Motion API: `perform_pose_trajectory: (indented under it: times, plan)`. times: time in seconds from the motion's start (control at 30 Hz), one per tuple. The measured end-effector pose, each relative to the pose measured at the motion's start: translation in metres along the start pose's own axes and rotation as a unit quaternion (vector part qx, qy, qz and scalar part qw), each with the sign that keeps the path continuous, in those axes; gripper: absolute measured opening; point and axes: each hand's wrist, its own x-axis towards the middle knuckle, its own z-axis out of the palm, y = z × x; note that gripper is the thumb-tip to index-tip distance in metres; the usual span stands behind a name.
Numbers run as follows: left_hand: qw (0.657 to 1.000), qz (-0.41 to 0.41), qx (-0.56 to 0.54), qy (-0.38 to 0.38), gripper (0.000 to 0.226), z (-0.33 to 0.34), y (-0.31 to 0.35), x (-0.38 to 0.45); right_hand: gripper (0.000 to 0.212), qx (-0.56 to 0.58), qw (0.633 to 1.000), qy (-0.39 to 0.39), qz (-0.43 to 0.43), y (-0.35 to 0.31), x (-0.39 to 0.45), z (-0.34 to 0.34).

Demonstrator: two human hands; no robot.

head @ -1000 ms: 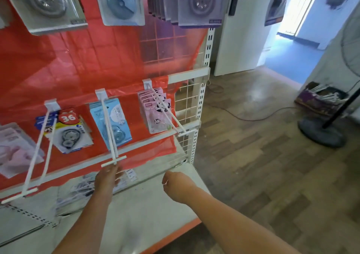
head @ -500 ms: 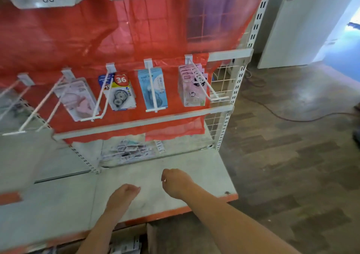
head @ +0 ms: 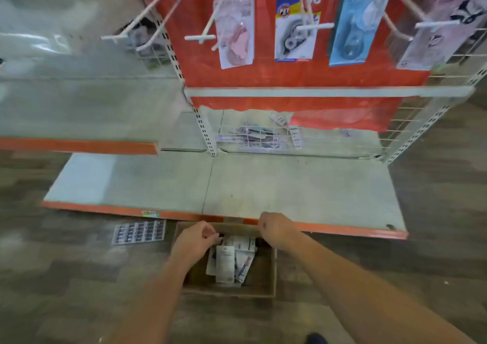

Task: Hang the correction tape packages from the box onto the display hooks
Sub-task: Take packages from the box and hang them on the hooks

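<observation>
A brown cardboard box [head: 266, 277] stands on the floor below the shelf's orange front edge. Several white correction tape packages [head: 228, 262] lie in it. My left hand [head: 193, 243] is inside the box at its left side. Its curled fingertips are at the top edge of the packages, and the blur hides whether they grip one. My right hand [head: 276, 229] hovers curled over the box's far rim and holds nothing I can see. White display hooks [head: 313, 26] stick out of the red backing above, carrying pink [head: 234, 29], white-and-yellow [head: 293, 27] and blue [head: 355, 24] packages.
A grey shelf board [head: 290, 188] with an orange edge juts out just above the box. A flat blister sheet [head: 139, 231] lies on the wood floor left of the box. More packs [head: 253, 135] lie behind a wire grid at the shelf's back.
My view has tipped down from the hooks to the floor. My left hand dropped from over the shelf into the box. My right hand came down to the box's far rim, still curled.
</observation>
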Motion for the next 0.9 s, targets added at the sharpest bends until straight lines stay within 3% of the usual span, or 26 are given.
perform_pose_trajectory:
  times: [0.2,0.37,0.7,0.8,0.9]
  plan:
    - [0.999,-0.039,0.0,-0.02,0.01,0.026,-0.08,0.016,0.019,0.004,0.999,-0.006,0.035,-0.01,0.038,0.066]
    - [0.996,-0.08,0.008,-0.042,0.011,0.098,-0.131,0.049,0.03,0.007,0.996,-0.05,0.067,0.005,0.094,0.139]
    - [0.985,-0.126,0.052,-0.108,0.034,0.252,-0.213,0.181,0.032,-0.063,0.995,-0.061,0.043,0.084,0.242,0.276]
    - [0.979,-0.157,0.049,-0.119,0.052,0.284,-0.236,0.22,0.032,-0.094,0.994,-0.055,0.022,0.102,0.285,0.312]
    - [0.98,-0.162,0.025,-0.117,0.07,0.312,-0.253,0.247,0.05,-0.101,0.993,-0.059,-0.016,0.113,0.322,0.334]
